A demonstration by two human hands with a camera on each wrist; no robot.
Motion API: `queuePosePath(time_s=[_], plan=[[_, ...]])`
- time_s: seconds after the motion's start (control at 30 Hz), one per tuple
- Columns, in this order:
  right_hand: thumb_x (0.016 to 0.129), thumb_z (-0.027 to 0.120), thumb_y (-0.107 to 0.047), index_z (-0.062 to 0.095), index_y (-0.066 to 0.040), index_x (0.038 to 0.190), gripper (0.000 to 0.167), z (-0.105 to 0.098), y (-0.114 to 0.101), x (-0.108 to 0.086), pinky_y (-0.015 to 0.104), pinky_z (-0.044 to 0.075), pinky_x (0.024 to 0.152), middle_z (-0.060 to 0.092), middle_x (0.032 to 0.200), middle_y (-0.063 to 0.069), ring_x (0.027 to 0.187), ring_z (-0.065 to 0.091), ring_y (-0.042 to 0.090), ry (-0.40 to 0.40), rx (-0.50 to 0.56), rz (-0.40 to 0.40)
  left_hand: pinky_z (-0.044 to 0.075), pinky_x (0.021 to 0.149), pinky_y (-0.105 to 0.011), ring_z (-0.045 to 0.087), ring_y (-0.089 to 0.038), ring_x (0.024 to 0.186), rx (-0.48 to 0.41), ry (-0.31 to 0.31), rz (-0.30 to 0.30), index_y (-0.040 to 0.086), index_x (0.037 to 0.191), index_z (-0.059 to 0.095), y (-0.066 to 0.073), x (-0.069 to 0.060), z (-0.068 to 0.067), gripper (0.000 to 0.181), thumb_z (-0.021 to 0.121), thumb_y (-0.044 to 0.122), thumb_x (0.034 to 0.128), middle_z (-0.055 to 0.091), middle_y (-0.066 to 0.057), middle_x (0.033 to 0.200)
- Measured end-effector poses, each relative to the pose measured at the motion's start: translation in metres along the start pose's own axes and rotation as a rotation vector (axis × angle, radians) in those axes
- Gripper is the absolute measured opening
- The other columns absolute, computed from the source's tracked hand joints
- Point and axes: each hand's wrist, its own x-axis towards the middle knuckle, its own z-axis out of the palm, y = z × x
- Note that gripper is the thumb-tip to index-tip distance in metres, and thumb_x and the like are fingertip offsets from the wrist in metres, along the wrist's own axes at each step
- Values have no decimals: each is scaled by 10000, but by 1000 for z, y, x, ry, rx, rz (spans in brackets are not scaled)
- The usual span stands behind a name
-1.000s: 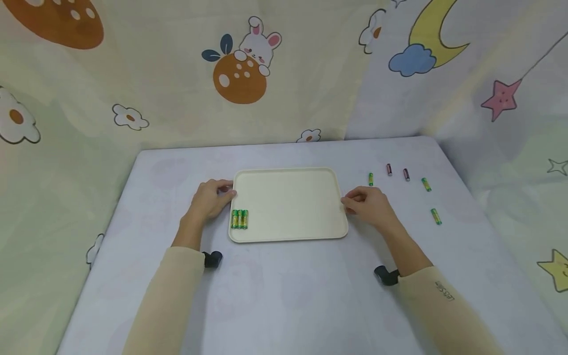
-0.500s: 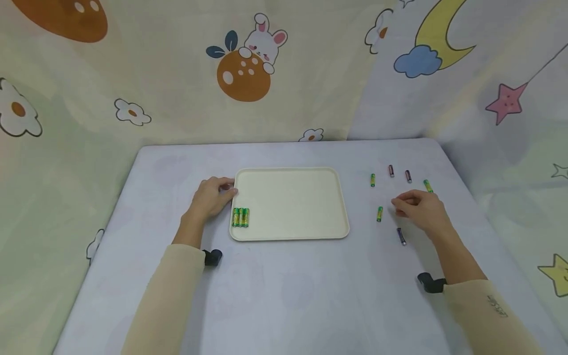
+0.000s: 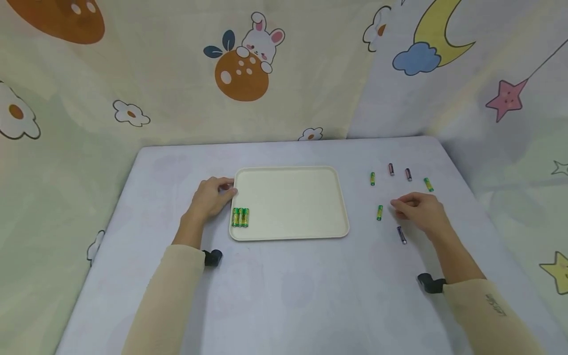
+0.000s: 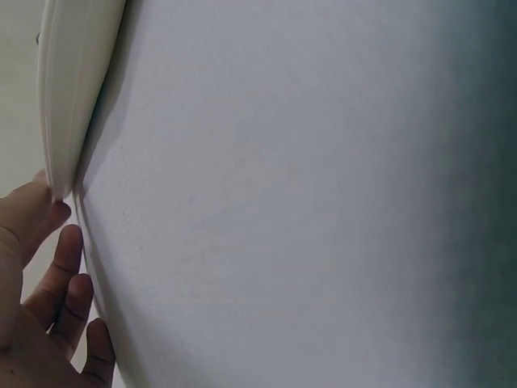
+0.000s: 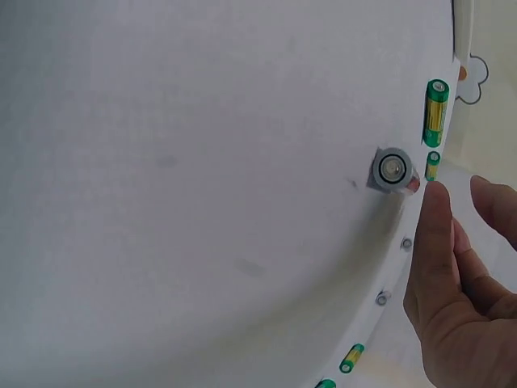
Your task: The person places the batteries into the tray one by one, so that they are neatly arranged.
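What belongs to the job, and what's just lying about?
Likely the job:
Cream rectangular tray, touched by the left hand
Three green cylindrical batteries on it
Loose green batteries and dark cylindrical batteries right of it

Probably just background:
Cartoon-printed pale cloth

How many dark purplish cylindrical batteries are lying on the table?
3: one dark purplish cylindrical battery and a second battery beyond the right hand, a third battery nearer the camera. The hand may hide others.

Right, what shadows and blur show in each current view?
Head view: soft shadows beside both beige fabric sleeves on the white tabletop; left wrist view: shadow along the cream rectangular tray, frame's right edge dark and blurred; right wrist view: curved shadow left of the person's bare right hand, frame's left edge dim and blurred.
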Motion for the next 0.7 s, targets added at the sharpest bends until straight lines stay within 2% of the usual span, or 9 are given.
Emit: queuePosePath(time_s=[0.27,0.5,0.7], plan=[[950,657,-580,647,-6,1231,639,8,-10,2,418,493,848,746,1015,117,945,696,247,-51,-46,12,397,1071,-574,474,-359,1280,-8,5,-2,166,1457,582,0,-1,-1,470,582,395,1047,604,-125,1313],[919,698,-583,679,14,1155,643,16,-17,4,323,492,716,762,929,89,876,696,228,-44,-92,-9,390,1071,-575,469,-361,1293,-12,16,-2,171,1451,589,0,1,0,464,586,392,1044,601,-119,1309],[898,762,-471,692,-11,1095,506,28,-23,7,288,474,626,711,905,97,827,632,245,-30,-153,-14,388,1077,-573,466,-358,1300,-13,10,-11,174,1446,593,-2,1,1,461,591,392,1041,602,-109,1319]])
